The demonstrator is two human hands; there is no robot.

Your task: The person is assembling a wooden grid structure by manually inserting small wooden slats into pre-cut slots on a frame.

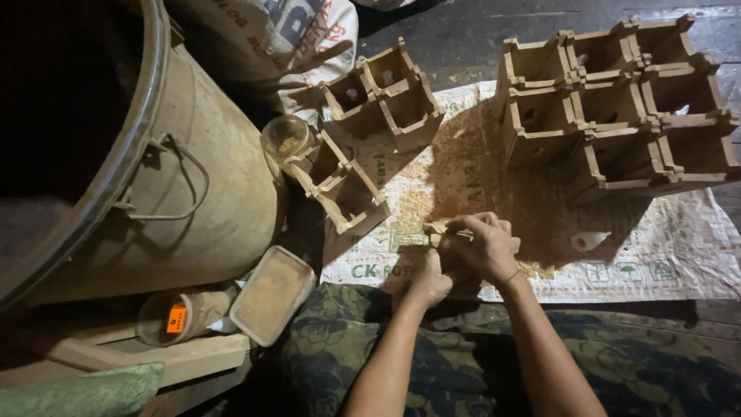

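My left hand and my right hand meet over a printed woven mat, together gripping a small wooden piece that pokes out to the left of the fingers. The right hand lies over the left and hides most of the piece. Sawdust is scattered on the mat around the hands.
Slotted wooden boxes: a block of several at the far right, a cluster at the centre top, a pair to the left. A big metal drum, a glass jar, a sawdust tray, a tin and planks lie left.
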